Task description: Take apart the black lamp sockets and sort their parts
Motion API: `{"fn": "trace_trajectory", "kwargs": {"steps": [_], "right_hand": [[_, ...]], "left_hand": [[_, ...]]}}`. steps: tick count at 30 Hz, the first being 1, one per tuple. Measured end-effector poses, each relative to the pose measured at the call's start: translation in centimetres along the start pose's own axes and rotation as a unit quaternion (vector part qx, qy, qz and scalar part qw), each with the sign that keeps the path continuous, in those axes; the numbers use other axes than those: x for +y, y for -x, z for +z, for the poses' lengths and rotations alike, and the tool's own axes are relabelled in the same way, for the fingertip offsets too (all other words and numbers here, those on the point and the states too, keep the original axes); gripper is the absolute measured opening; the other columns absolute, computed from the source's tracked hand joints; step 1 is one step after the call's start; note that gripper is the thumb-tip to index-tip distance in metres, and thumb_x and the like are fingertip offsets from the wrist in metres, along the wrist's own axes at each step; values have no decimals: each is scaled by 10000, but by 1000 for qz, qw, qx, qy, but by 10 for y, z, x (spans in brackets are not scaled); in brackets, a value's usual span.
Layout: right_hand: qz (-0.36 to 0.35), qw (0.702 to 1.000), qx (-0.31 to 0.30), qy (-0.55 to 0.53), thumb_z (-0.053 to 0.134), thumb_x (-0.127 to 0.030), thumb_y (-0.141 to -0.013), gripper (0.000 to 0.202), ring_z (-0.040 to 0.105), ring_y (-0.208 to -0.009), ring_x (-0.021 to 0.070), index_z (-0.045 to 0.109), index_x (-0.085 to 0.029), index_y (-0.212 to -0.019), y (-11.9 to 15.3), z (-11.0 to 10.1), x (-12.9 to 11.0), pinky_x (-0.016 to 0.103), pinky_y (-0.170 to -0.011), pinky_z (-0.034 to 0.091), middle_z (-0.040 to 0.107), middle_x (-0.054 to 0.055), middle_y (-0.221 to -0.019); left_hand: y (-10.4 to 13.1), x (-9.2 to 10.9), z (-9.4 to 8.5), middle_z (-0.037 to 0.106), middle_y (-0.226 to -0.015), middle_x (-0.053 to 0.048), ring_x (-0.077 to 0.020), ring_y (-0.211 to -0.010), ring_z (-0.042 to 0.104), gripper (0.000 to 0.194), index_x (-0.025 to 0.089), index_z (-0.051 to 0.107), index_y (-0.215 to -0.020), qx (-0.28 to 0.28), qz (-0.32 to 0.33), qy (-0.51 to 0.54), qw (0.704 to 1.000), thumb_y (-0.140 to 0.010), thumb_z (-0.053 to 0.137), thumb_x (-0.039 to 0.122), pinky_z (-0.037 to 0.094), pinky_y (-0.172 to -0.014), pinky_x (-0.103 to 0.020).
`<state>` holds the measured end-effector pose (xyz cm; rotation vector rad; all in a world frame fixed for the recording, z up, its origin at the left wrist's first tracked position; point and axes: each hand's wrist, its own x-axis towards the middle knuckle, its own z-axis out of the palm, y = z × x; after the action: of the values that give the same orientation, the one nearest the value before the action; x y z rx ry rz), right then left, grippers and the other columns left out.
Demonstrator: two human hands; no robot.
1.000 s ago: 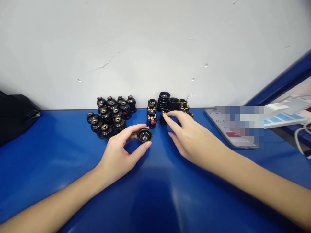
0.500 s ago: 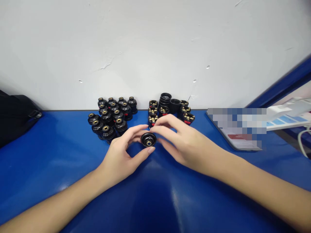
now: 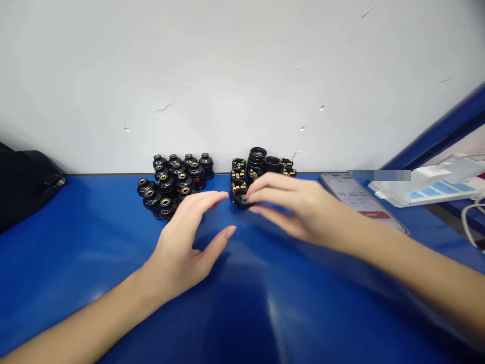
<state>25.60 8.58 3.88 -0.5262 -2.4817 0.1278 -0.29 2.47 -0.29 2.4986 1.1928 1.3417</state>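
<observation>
Fingers and thumb spread apart, my left hand (image 3: 189, 240) is above the blue table with nothing in it. To its right, my right hand (image 3: 299, 212) pinches a black round part (image 3: 240, 198), partly hidden by the fingers, in front of a socket core with brass contacts (image 3: 238, 175). More such cores stand beside and behind my right hand. Behind them are black ring-shaped shells (image 3: 258, 154). Beyond my left hand stands a group of several black domed holders (image 3: 165, 183) with brass rings on top.
On the right lies a phone (image 3: 356, 194) showing a timer, beside a white power strip (image 3: 435, 189) with cables. A black bag (image 3: 26, 182) sits at the far left. A pale wall (image 3: 227, 76) rises behind the blue table (image 3: 94, 242).
The black domed piece between my hands is no longer there. My left hand is now empty, and my right hand has moved slightly right and holds a black part near the cores.
</observation>
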Motion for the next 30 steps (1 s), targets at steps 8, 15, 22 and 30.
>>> {"fn": "trace_trajectory", "kwargs": {"steps": [8,15,22,30], "right_hand": [[86,971,92,203,619,-173,-1043,180,769,-965,301,791,-149,-1088,-22,-27,59,458,-877,624,787,161,-1141],[121,960,19,252,560,-168,-1037,251,736,-922,290,809,-151,-1058,-30,-15,80,437,-821,602,774,167,-1159],[136,963,-1,231,553,-194,-1040,263,727,-980,301,810,-172,-1092,-28,-12,80,440,-827,601,759,162,-1173],[121,961,40,244,549,-198,-1043,254,701,-1089,365,761,-150,-1174,-25,-15,59,499,-858,597,728,199,-1215]], "left_hand": [[-9,-14,-16,701,-1369,-192,-411,-1252,631,305,102,702,-1267,-25,61,-295,953,-965,664,90,533,-1093,-618],[-6,-22,-14,671,-1386,-225,-413,-1271,596,329,63,726,-1251,-47,89,-320,942,-939,627,26,558,-1090,-586],[-7,-22,-13,668,-1340,-248,-409,-1285,590,284,34,738,-1191,-48,108,-291,949,-942,611,-12,559,-1110,-575],[-4,-15,-9,611,-1423,-239,-355,-1364,597,427,99,588,-1423,-52,113,-179,976,-1005,581,13,557,-1136,-532]]}}
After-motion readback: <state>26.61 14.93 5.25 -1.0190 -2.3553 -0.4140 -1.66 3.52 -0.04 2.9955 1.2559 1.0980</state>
